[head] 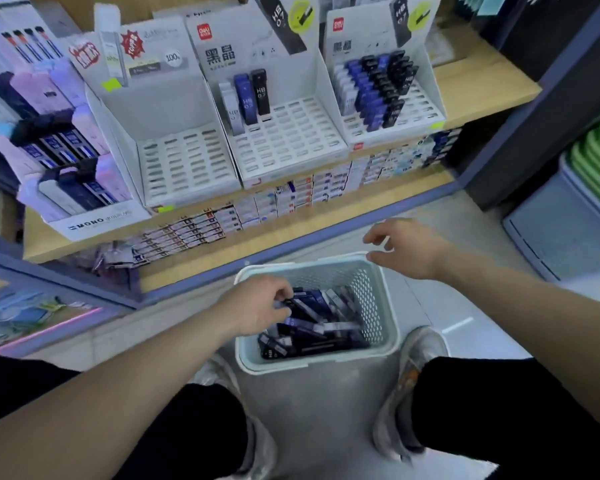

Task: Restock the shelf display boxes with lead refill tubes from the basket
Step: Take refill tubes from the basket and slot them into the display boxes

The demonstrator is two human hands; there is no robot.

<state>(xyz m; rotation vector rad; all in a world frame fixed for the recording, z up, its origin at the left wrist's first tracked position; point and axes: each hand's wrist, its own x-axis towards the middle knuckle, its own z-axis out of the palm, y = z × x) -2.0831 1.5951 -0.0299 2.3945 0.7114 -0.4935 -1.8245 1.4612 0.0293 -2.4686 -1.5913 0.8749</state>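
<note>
While reaching into basket (312, 362) heaped with lead refill tubes (321, 327), pinches one with left grip (257, 306); holds right grip (409, 251) slack, empty, above far rim.

Dark refill tubes (312, 320) heaped in pale basket (326, 358), display boxes (291, 136) part-filled

I read "MONO" on the front panel of the left display box (94, 221) at nine o'clock. The empty display box (160, 64) at eleven o'clock carries a round "100%" badge; its other print is blurred. The middle display box (222, 46) at twelve o'clock shows a red "deli" logo, "黑晶" and a pictured tube marked "HB 0.7". A black tube (261, 93) standing in it reads "HB 0.7". The right display box (354, 39) at one o'clock repeats "deli", "黑晶" and "HB 0.7".
</note>
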